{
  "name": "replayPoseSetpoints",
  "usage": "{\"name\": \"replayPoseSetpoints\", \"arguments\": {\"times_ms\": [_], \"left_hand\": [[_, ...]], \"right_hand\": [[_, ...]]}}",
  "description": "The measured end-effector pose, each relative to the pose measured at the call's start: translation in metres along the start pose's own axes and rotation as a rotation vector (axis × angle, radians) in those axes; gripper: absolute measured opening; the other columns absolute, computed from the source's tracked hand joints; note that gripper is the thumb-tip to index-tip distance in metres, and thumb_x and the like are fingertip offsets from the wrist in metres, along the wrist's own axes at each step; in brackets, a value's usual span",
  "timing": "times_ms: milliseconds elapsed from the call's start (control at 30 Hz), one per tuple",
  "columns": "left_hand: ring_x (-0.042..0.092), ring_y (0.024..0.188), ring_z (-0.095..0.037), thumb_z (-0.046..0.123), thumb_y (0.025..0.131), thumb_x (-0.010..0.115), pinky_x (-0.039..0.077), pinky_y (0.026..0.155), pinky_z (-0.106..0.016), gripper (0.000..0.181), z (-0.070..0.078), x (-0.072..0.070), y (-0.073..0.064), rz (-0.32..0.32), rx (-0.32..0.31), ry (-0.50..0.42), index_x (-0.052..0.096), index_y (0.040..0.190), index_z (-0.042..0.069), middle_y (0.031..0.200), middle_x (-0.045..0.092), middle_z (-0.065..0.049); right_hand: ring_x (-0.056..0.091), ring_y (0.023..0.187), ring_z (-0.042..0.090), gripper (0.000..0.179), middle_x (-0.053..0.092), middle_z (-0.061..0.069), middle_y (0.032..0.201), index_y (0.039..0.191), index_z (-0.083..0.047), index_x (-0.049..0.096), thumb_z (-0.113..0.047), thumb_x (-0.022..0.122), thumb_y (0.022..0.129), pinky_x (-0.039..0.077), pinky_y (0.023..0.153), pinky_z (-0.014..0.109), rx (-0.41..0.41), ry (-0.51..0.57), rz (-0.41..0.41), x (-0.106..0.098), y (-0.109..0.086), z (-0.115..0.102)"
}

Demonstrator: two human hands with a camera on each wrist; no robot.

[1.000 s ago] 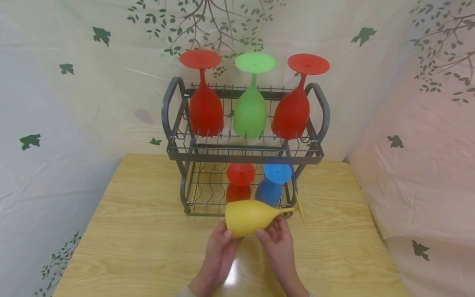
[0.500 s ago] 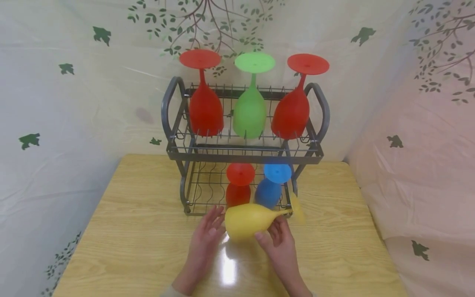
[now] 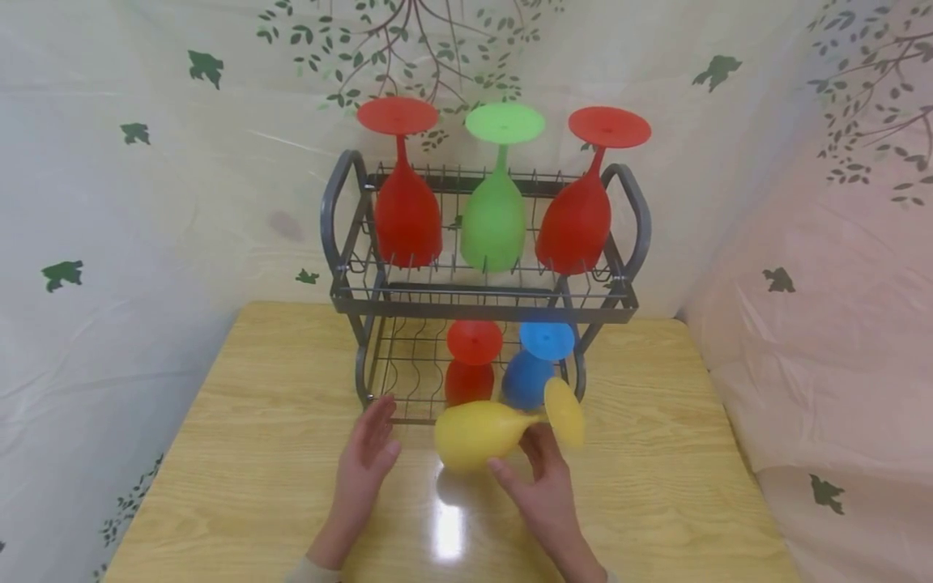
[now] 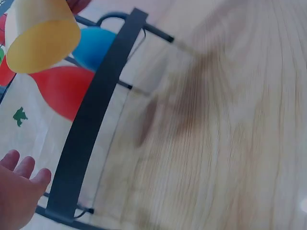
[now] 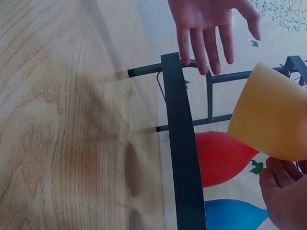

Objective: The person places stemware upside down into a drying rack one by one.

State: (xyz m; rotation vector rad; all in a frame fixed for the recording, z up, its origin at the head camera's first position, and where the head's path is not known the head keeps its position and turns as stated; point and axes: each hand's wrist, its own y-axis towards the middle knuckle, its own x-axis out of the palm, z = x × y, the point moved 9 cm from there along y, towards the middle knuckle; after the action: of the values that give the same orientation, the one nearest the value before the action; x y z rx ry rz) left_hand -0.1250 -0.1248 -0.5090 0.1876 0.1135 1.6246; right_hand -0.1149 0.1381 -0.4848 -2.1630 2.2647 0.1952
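Observation:
A yellow goblet (image 3: 477, 436) lies sideways in the air in front of the rack, bowl to the left and round foot to the right. My right hand (image 3: 543, 486) holds it from below, fingers and thumb around the stem end of the bowl. Apart from it on the left, my left hand (image 3: 362, 461) is open and holds nothing, its fingers near the rack's lower front edge. In the right wrist view the goblet's bowl (image 5: 271, 115) appears above the right fingers, with the left hand (image 5: 206, 21) beyond. The left wrist view looks into the goblet's mouth (image 4: 45, 40).
A dark two-tier dish rack (image 3: 481, 311) stands at the back of the wooden table (image 3: 255, 486). Upside down on its top tier are two red goblets (image 3: 408, 219) (image 3: 576, 223) and a green goblet (image 3: 494, 223). Below stand a red goblet (image 3: 469, 382) and a blue goblet (image 3: 528, 380).
My left hand has let go of the yellow goblet and moved left, its fingers spreading. The goblet, in my right hand, has shifted slightly left, with its foot turned more toward the head camera.

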Motion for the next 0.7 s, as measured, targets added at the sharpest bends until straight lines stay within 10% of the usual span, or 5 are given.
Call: {"name": "replayPoseSetpoints", "arguments": {"times_ms": [200,433,700], "left_hand": [[0.039,0.146,-0.03,0.001,0.095,0.066,0.029,0.116,-0.018,0.07,0.004,-0.012,0.003,-0.003,0.037,0.269,0.036,0.159,0.004,0.163,0.038,-0.015],[0.038,0.146,-0.037,0.003,0.095,0.065,0.028,0.117,-0.062,0.072,0.006,-0.019,0.005,-0.025,0.095,0.482,0.035,0.16,0.006,0.164,0.038,-0.013],[0.034,0.148,-0.043,0.018,0.093,0.07,0.031,0.115,-0.067,0.075,0.0,-0.021,0.001,-0.106,0.198,0.736,0.036,0.158,0.001,0.166,0.031,-0.019]], "right_hand": [[0.057,0.132,0.018,0.065,0.06,0.001,0.142,0.144,-0.009,0.055,-0.009,0.084,0.086,0.041,0.112,0.022,-0.001,-0.044,-0.015,0.006,0.003,-0.002],[0.056,0.133,0.019,0.068,0.06,-0.004,0.144,0.145,-0.012,0.055,-0.01,0.086,0.084,0.04,0.115,0.028,-0.076,-0.066,-0.028,0.013,0.008,-0.007],[0.058,0.131,0.022,0.07,0.061,0.002,0.144,0.145,-0.01,0.054,-0.011,0.087,0.083,0.042,0.116,0.046,-0.104,-0.112,-0.024,0.02,0.012,-0.012]]}}
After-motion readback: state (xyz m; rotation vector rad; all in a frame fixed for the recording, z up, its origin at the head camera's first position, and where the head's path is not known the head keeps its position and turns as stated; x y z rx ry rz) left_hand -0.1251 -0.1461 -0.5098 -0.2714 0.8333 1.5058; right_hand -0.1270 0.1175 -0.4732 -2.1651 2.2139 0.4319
